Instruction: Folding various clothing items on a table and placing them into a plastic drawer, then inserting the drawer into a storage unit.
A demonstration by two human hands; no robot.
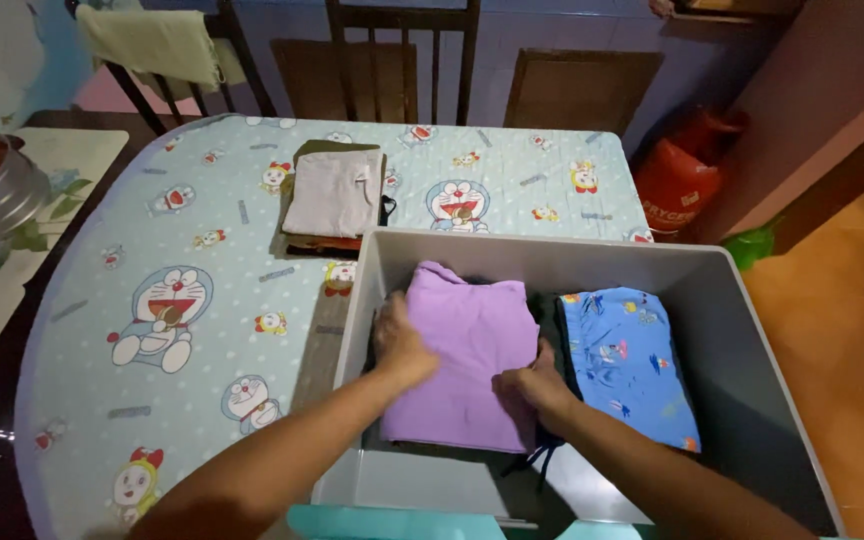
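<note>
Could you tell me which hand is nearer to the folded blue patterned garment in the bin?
The right hand: it rests just left of the blue garment. The left hand lies farther off, across the purple garment.
</note>
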